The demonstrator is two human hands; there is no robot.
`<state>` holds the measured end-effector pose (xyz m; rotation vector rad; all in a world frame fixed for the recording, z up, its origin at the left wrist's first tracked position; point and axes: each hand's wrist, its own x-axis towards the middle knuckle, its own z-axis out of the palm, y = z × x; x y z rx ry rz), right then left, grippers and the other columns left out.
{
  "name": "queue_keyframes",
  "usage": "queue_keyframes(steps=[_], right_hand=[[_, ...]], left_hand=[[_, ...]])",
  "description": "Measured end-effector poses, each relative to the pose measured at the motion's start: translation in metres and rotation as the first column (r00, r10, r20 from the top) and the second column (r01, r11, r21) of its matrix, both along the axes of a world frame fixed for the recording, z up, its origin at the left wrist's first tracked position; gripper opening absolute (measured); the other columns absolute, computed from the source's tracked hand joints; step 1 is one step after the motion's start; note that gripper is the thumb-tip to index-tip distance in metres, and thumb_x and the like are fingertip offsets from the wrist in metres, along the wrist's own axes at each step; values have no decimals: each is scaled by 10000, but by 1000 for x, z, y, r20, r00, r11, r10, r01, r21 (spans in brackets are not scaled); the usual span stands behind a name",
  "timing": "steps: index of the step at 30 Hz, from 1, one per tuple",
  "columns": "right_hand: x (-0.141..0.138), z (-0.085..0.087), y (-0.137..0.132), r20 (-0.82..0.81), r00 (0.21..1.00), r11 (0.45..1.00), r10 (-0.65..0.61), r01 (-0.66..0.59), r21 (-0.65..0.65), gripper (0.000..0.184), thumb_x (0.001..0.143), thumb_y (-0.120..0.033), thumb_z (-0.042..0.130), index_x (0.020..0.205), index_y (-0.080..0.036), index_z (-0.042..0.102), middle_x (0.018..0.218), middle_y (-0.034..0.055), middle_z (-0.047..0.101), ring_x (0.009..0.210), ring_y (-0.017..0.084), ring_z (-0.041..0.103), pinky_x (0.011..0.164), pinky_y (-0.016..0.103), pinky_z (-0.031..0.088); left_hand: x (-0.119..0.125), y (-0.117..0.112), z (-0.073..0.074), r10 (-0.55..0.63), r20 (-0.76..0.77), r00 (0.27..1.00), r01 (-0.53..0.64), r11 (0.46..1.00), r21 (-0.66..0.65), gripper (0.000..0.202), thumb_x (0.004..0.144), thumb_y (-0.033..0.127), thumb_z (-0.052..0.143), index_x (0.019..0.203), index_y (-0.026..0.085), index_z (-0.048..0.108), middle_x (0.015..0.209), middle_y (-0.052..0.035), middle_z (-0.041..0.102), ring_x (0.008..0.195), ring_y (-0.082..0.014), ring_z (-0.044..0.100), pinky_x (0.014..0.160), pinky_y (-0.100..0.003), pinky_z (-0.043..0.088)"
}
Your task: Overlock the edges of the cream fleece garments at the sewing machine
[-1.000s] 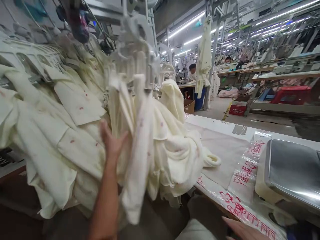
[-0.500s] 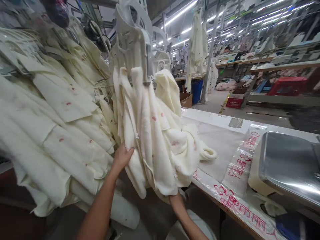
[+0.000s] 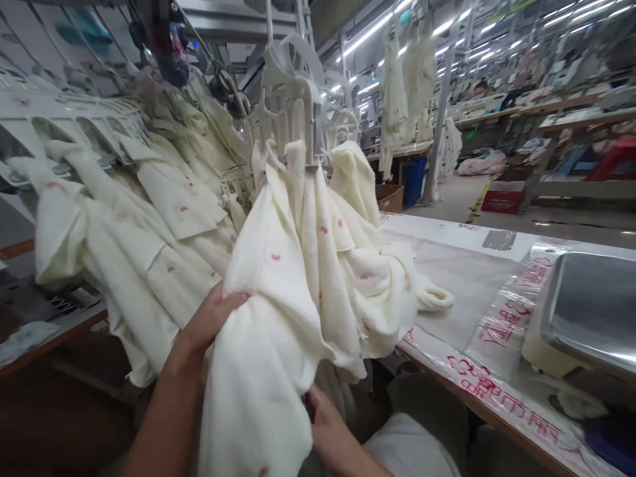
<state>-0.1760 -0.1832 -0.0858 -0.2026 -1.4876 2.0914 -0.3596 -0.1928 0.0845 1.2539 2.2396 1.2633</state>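
Note:
A cream, fleecy fabric piece (image 3: 265,344) with small reddish prints hangs from a white plastic hanger clip (image 3: 293,99) in front of me. My left hand (image 3: 213,315) grips its left edge, thumb on top and the other fingers hidden behind the cloth. Lower down, my right hand (image 3: 320,417) pinches the right edge of the same piece. Close beside it on the right, more cream pieces (image 3: 332,278) hang from the hanger, and a bunched one (image 3: 387,285) rests against the table edge.
Rows of similar cream pieces (image 3: 144,245) hang on white hangers at the left. To the right runs a white table (image 3: 447,258) covered in plastic with red lettering, bearing a metal-topped scale (image 3: 591,305). Behind it are a blue bin (image 3: 413,180) and a cardboard box (image 3: 389,197).
The front piece has been drawn out toward me and spread wide between my hands. My left hand has shifted left, and my right hand has come round to its edge. The view has turned left.

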Motion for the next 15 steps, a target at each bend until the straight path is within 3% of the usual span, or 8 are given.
queue_keyframes(steps=[1, 3, 5, 6, 8, 10, 11, 15], right_hand=[[13, 9, 5, 34, 996, 994, -80, 78, 72, 370, 777, -469, 588, 1005, -178, 598, 851, 33, 605, 757, 181, 561, 658, 251, 469], [50, 24, 22, 128, 952, 940, -277, 241, 241, 304, 843, -443, 508, 794, -161, 607, 671, 6, 540, 642, 149, 513, 549, 209, 442], [93, 41, 44, 186, 882, 883, -433, 374, 283, 302, 865, -432, 487, 750, -164, 567, 616, -18, 465, 568, 120, 469, 464, 175, 409], [112, 50, 55, 198, 864, 872, -463, 405, 275, 300, 865, -434, 490, 743, -166, 551, 614, -26, 440, 536, 107, 450, 431, 166, 401], [141, 69, 78, 201, 838, 856, -508, 465, 226, 293, 850, -447, 514, 755, -170, 534, 634, -30, 435, 512, 100, 440, 396, 164, 411], [157, 89, 99, 154, 802, 814, -577, 550, 184, 278, 839, -443, 537, 778, -172, 533, 664, -23, 470, 526, 105, 463, 407, 173, 436], [162, 99, 107, 114, 781, 786, -614, 593, 173, 262, 841, -427, 545, 790, -171, 535, 675, -19, 489, 530, 103, 473, 417, 172, 438], [162, 145, 110, -88, 758, 731, -646, 648, 216, 198, 865, -352, 532, 790, -169, 547, 664, -16, 517, 506, 96, 483, 429, 170, 421]], left_hand=[[-3, 7, -7, -12, -32, 999, 12, 1000, -3, 427, 712, 396, 526, 1060, 150, 539, 930, -86, 645, 877, -243, 604, 754, -363, 502], [-4, 27, -23, 74, -272, 959, -58, 996, 69, 508, 726, 374, 528, 1177, 150, 462, 1122, -124, 567, 1046, -268, 531, 909, -416, 420], [10, 49, -37, 199, -492, 848, -95, 969, 229, 531, 755, 364, 522, 1230, 156, 408, 1197, -136, 504, 1121, -268, 471, 974, -426, 358], [22, 59, -43, 189, -557, 809, -31, 959, 281, 511, 780, 363, 503, 1240, 168, 395, 1205, -131, 494, 1134, -258, 460, 980, -415, 353], [54, 75, -53, -24, -658, 753, 237, 942, 237, 485, 817, 385, 470, 1255, 204, 368, 1205, -111, 494, 1142, -233, 456, 975, -383, 366], [84, 85, -59, -326, -728, 604, 515, 856, 44, 632, 775, 467, 524, 1309, 223, 290, 1263, -111, 455, 1194, -239, 408, 997, -378, 346], [96, 89, -61, -419, -747, 516, 597, 801, -37, 756, 733, 517, 555, 1345, 221, 224, 1315, -125, 405, 1236, -257, 358, 1020, -396, 316], [119, 103, -56, -420, -831, 365, 688, 723, -63, 1148, 596, 650, 592, 1394, 188, -93, 1434, -198, 188, 1331, -342, 139, 1066, -547, 106]])
